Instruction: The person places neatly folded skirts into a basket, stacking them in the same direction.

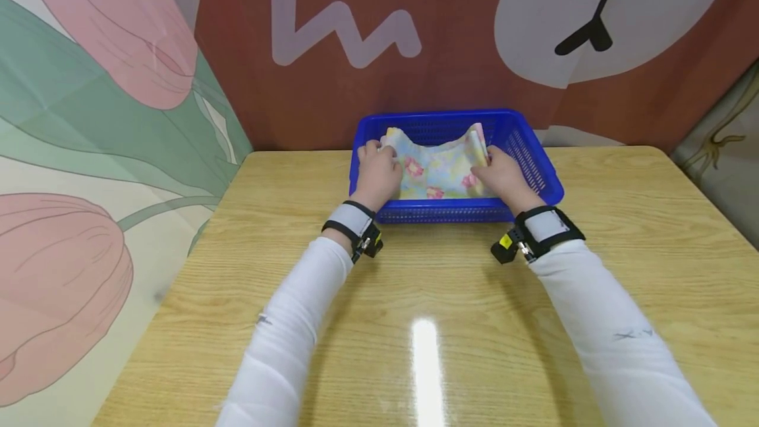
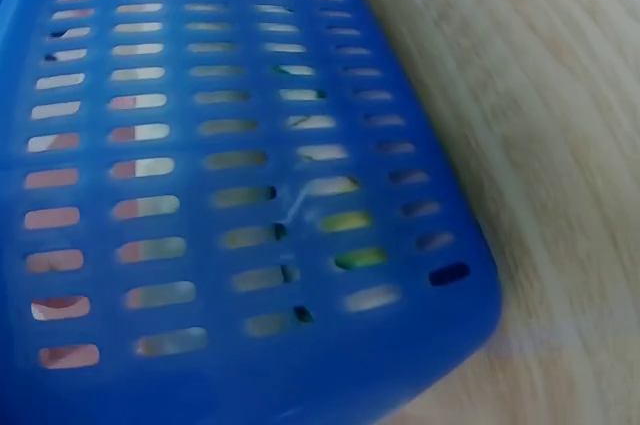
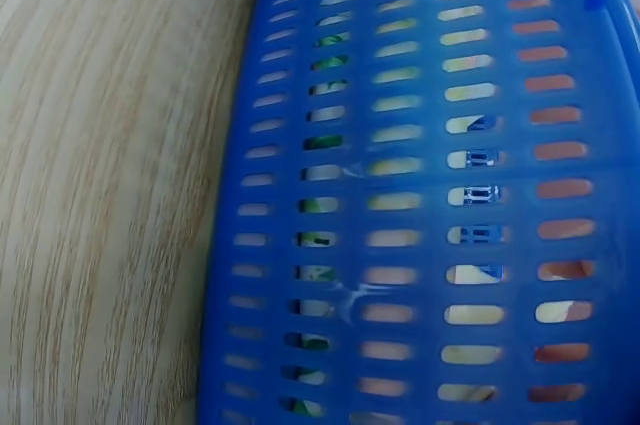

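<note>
A floral cloth (image 1: 439, 167), pale blue and yellow with pink flowers, is inside a blue plastic basket (image 1: 450, 211) in the head view. Its far edge sags between two raised corners. My left hand (image 1: 378, 175) reaches over the near rim and grips the cloth's left side. At the other side my right hand (image 1: 503, 176) pinches the cloth's folded right edge, thumb toward me. Both wrist views are filled by the basket's slotted wall (image 2: 230, 175), with bits of skin and coloured cloth showing through the slots. Most of the fingertips are hidden behind the cloth.
The basket stands on a wooden table (image 1: 415, 282) near its far edge. Behind it hangs a reddish-brown printed backdrop (image 1: 456, 71), and a floral one (image 1: 118, 150) is at the left. Each wrist wears a strapped camera.
</note>
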The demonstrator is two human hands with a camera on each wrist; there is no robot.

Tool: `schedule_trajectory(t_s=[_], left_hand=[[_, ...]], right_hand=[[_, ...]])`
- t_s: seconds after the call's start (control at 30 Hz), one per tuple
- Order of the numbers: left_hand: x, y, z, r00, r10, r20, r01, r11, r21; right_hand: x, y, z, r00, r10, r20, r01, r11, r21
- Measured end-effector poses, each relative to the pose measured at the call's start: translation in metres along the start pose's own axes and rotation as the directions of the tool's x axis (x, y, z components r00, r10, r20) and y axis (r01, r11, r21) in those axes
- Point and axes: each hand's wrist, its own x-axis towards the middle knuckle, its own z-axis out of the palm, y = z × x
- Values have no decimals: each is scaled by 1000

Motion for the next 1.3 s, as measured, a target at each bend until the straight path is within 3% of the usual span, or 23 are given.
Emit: schedule_trajectory(t_s=[0.1, 0.2, 0.37, 0.53, 0.73, 0.87, 0.93, 1.0, 1.1, 1.2, 1.3], left_hand=[[-2, 1, 1, 997, 65, -29, -64, 996, 61], [-3, 1, 0, 997, 75, 9, -76, 993, 86], [-1, -1, 0, 995, -5, 101, -6, 994, 110], [0, -4, 1, 989, -56, 136, 41, 993, 111], [-1, -3, 1, 973, -101, 209, 94, 995, 46], [0, -3, -2, 961, -132, 242, 142, 990, -24], [0, -2, -3, 968, -138, 212, 160, 983, -90], [-2, -3, -5, 982, -135, 131, 158, 970, -184], [-8, -3, -7, 996, -85, -41, 69, 955, -287], [-18, -5, -9, 984, 17, -177, -65, 960, -272], [-29, -9, -10, 964, 140, -225, -185, 964, -192]], right_hand=[[-1, 0, 2, 996, -42, -76, 37, 997, -74], [-2, -1, 3, 993, -62, -101, 51, 993, -108], [0, -2, 7, 995, -94, -19, 91, 988, -125], [0, -6, 9, 994, -96, 55, 104, 981, -162], [0, -9, 9, 984, -76, 162, 106, 976, -189], [1, -9, 9, 980, -105, 167, 137, 971, -194], [0, -9, 9, 978, -155, 138, 181, 962, -202], [-3, -8, 10, 971, -225, 81, 237, 949, -209], [-11, -7, 11, 941, -337, -25, 323, 919, -227], [-21, -4, 10, 901, -421, -106, 387, 889, -244], [-32, 5, 6, 869, -464, -169, 415, 872, -260]])
